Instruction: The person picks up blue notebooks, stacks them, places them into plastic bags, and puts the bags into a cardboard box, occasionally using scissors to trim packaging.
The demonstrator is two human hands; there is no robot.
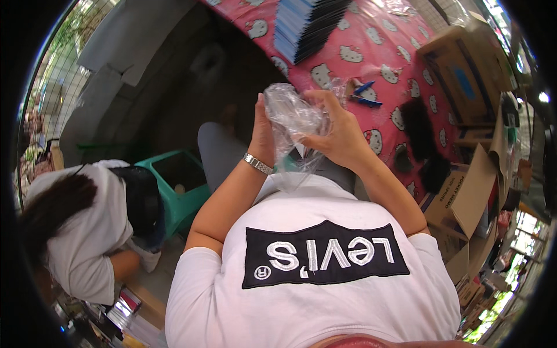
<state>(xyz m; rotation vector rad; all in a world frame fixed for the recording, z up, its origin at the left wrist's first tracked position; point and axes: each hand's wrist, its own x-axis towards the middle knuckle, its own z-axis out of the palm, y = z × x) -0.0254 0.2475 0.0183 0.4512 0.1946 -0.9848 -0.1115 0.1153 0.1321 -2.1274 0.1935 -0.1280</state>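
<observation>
Crumpled clear plastic film (pixel 296 113), perhaps a bag, is bunched between my two hands in front of my chest. My left hand (pixel 264 130), with a metal watch (pixel 258 164) on its wrist, presses against the film's left side with fingers upright. From the right, my right hand (pixel 341 129) grips the film with thumb and fingers curled. Loose folds hang down towards my lap. Just beyond the right hand, a small blue-handled tool (pixel 365 95), like snips, lies on the pink patterned tablecloth (pixel 362 37).
A tall stack of thin blue and black items (pixel 310 26) stands on the table's far side. Dark objects (pixel 420 133) lie at its right. Cardboard boxes (pixel 464 75) crowd the right edge. At left, a person in a white shirt (pixel 87 232) is beside a green plastic stool (pixel 177 185).
</observation>
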